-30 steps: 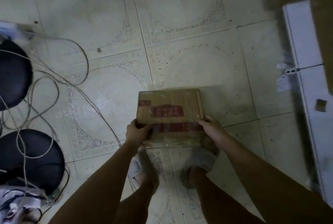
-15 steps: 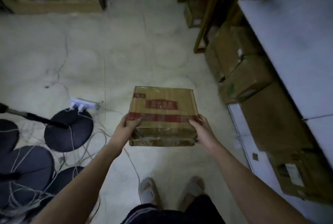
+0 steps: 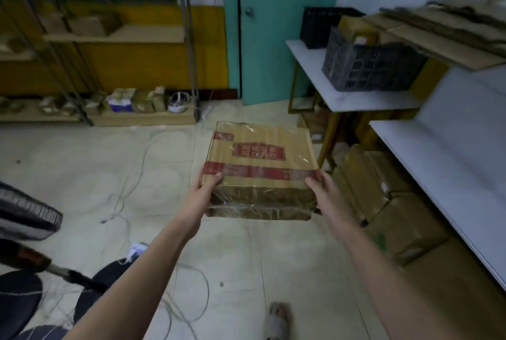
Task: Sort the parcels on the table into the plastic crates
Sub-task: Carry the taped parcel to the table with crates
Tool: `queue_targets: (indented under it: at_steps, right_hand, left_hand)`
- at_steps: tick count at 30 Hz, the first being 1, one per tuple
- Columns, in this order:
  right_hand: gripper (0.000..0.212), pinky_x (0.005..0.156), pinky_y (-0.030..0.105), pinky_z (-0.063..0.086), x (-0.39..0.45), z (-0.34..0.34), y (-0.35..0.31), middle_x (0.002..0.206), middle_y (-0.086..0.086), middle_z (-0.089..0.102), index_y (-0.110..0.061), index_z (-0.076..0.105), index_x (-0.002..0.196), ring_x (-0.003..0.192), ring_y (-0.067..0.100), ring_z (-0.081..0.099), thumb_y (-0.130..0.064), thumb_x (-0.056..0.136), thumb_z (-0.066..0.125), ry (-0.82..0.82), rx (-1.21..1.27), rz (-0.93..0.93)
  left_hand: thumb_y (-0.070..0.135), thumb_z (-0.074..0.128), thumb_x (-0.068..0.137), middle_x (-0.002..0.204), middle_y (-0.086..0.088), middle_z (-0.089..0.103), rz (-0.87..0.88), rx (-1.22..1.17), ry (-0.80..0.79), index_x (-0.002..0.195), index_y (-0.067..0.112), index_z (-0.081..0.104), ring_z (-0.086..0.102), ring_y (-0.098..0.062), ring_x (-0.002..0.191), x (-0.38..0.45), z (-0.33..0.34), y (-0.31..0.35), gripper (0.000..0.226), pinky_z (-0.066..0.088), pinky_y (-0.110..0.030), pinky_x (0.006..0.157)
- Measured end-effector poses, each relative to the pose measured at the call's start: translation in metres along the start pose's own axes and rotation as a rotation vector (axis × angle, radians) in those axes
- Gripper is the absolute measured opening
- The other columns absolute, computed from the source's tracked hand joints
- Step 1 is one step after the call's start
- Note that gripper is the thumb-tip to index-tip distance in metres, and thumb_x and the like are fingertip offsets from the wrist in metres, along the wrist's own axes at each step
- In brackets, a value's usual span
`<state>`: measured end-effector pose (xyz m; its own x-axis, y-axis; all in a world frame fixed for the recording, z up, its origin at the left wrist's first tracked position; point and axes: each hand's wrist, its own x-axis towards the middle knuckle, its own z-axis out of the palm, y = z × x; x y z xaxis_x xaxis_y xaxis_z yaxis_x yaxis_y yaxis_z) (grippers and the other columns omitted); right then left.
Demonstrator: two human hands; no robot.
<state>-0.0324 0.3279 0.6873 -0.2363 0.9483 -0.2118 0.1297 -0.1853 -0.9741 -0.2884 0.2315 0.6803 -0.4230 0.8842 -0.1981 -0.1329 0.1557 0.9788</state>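
Both hands carry a taped cardboard parcel [image 3: 260, 170] in the air between them: the left hand [image 3: 202, 194] grips its near left corner, the right hand [image 3: 325, 192] its near right corner. Beyond the right hand, a dark plastic crate [image 3: 369, 66] sits on a white table [image 3: 356, 99].

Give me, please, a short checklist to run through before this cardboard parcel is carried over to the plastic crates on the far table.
1. Grip: left hand and right hand hold the cardboard parcel at its near corners, thumbs on top: ok.
2. Parcel closed: clear tape across the top, no flap loose: ok.
3. Parcel level: held roughly flat, only slightly tipped: ok.
4. Room in the nearer grey crate: parcels already stand above its rim: cannot tell.
5. Room in the black crate behind it: inside hidden: cannot tell.
6. Path: cables lie on the floor to the left; the tiles straight ahead look bare: ok, with care.
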Motion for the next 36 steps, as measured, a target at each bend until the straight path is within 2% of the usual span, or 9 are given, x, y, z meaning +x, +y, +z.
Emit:
queue_targets:
  at_steps: [6,9,13,15,19,25,29,32,36]
  right_hand:
    - [0.037,0.081,0.027,0.05,0.104,-0.004,-0.046,0.122,-0.012,0.064,-0.034,0.051,0.137,0.108,0.005,0.06,-0.039,0.101,0.052,-0.025,-0.034,-0.059]
    - [0.031,0.081,0.028,0.051,0.163,-0.004,-0.069,0.118,-0.011,0.065,-0.034,0.053,0.132,0.104,0.005,0.061,-0.036,0.1,0.053,-0.058,-0.036,-0.076]
    - [0.024,0.06,0.011,0.047,0.231,0.004,-0.102,0.107,-0.021,0.064,-0.04,0.051,0.124,0.089,-0.008,0.06,-0.039,0.1,0.053,-0.094,-0.069,-0.085]
    - [0.022,0.056,0.009,0.047,0.26,0.014,-0.115,0.105,-0.023,0.063,-0.041,0.05,0.122,0.087,-0.009,0.06,-0.04,0.1,0.053,-0.108,-0.084,-0.097]
    - [0.023,0.072,0.023,0.05,0.323,0.043,-0.134,0.11,-0.016,0.064,-0.037,0.051,0.123,0.099,0.003,0.062,-0.039,0.1,0.053,-0.133,-0.089,-0.107]
    - [0.021,0.073,0.023,0.046,0.421,0.1,-0.157,0.112,-0.016,0.062,-0.038,0.05,0.122,0.1,0.001,0.059,-0.036,0.101,0.053,-0.109,-0.117,-0.131]
    - [0.024,0.077,0.025,0.05,0.482,0.137,-0.181,0.113,-0.013,0.064,-0.034,0.051,0.124,0.102,0.005,0.062,-0.034,0.101,0.053,-0.073,-0.092,-0.106]
    - [0.025,0.093,0.041,0.054,0.526,0.158,-0.201,0.113,-0.014,0.064,-0.038,0.051,0.123,0.106,0.011,0.064,-0.039,0.098,0.056,-0.049,-0.101,-0.112]
    - [0.027,0.099,0.048,0.052,0.585,0.17,-0.22,0.113,-0.016,0.063,-0.043,0.05,0.121,0.107,0.013,0.064,-0.044,0.096,0.058,0.002,-0.096,-0.093]
  left_hand:
    - [0.041,0.059,0.094,0.109,0.014,0.071,0.024,0.022,0.016,0.127,0.044,0.056,0.07,-0.003,0.088,0.09,0.022,0.046,0.033,0.054,-0.019,0.06]
    - [0.045,0.058,0.094,0.103,0.023,0.07,0.042,0.055,0.027,0.12,0.053,0.056,0.066,-0.002,0.093,0.135,0.031,0.071,0.027,0.052,-0.023,0.065]
    - [0.045,0.059,0.093,0.101,0.021,0.071,0.072,0.047,0.048,0.117,0.051,0.058,0.068,-0.001,0.09,0.192,0.033,0.097,0.025,0.053,-0.024,0.067]
    - [0.045,0.059,0.093,0.101,0.02,0.071,0.083,0.045,0.069,0.119,0.049,0.058,0.068,-0.001,0.088,0.219,0.029,0.106,0.025,0.054,-0.025,0.066]
    - [0.044,0.059,0.094,0.097,0.024,0.072,0.087,0.013,0.089,0.116,0.047,0.059,0.069,0.003,0.085,0.282,0.011,0.118,0.022,0.054,-0.019,0.062]
    - [0.045,0.062,0.091,0.098,0.024,0.072,0.068,-0.029,0.047,0.108,0.052,0.064,0.069,0.003,0.084,0.401,-0.025,0.133,0.018,0.054,-0.014,0.056]
    - [0.05,0.063,0.089,0.102,0.022,0.072,0.062,-0.044,0.015,0.121,0.049,0.057,0.069,0.001,0.087,0.483,-0.05,0.153,0.033,0.054,-0.016,0.057]
    - [0.059,0.064,0.08,0.114,0.023,0.065,0.06,-0.024,-0.034,0.129,0.053,0.051,0.063,0.001,0.096,0.534,-0.064,0.179,0.051,0.053,-0.02,0.062]
    - [0.056,0.064,0.083,0.105,0.03,0.065,0.071,-0.02,-0.077,0.131,0.051,0.049,0.063,0.008,0.087,0.606,-0.066,0.209,0.05,0.052,-0.015,0.059]
